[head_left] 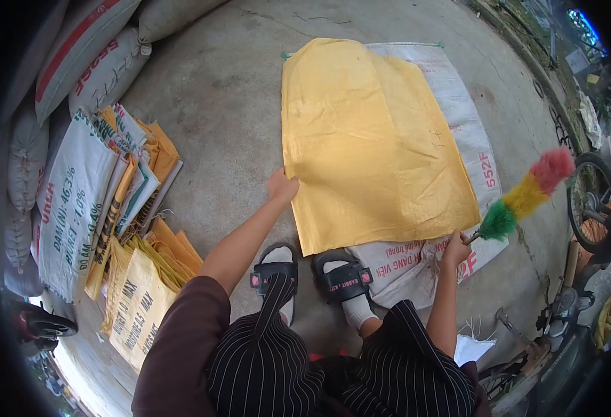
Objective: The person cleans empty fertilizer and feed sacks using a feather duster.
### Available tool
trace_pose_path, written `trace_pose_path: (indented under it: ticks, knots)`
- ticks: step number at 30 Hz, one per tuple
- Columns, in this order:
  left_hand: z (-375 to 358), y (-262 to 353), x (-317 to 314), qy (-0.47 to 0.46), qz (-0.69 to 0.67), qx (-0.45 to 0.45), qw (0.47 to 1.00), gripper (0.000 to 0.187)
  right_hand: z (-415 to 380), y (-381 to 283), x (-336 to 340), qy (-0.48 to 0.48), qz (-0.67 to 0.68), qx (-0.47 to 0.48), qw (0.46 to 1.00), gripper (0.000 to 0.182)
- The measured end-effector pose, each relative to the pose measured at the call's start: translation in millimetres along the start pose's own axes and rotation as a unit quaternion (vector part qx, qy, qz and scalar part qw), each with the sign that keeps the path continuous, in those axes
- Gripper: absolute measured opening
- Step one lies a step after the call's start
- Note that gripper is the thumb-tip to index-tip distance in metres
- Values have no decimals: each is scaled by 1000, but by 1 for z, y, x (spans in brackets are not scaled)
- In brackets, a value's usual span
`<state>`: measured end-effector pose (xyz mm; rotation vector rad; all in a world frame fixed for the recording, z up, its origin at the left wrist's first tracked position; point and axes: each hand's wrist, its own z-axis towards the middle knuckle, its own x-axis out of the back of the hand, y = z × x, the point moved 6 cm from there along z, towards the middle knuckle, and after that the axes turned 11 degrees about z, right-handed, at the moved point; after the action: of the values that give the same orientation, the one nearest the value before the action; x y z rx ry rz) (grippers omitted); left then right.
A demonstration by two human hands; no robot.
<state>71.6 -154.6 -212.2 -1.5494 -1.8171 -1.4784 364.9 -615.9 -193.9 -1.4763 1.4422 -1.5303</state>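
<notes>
A yellow woven sack [375,139] spreads out in front of me, overlapping a white printed sack [483,160] that lies on the ground. My left hand [282,186] is closed on the yellow sack's left edge, about midway along it. At the sack's near right corner, my right hand [457,249] is closed around the handle of a feather duster [524,198] with green, yellow and red bands. The duster points up and to the right. The fingers of that hand also meet the sack's corner.
Folded sacks [76,201] stand in a bundle at the left, with more yellow ones [138,299] nearer me. Filled sacks [110,69] are piled behind them. Bicycles [590,201] line the right side. My sandalled feet [275,274] are close to the yellow sack's near edge.
</notes>
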Motion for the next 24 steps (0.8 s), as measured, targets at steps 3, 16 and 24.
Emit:
trace_pose_path:
  ticks: [3, 16, 24]
  knots:
    - [2, -8, 10, 1, -37, 16, 999, 30, -33, -66, 4, 72, -178, 213, 958, 29]
    - [6, -29, 11, -21, 8, 10, 1000, 29, -155, -66, -167, -392, -303, 329, 804, 19]
    - [24, -45, -10, -83, 2, -36, 996, 29, -183, -65, -235, -474, -357, 413, 691, 21]
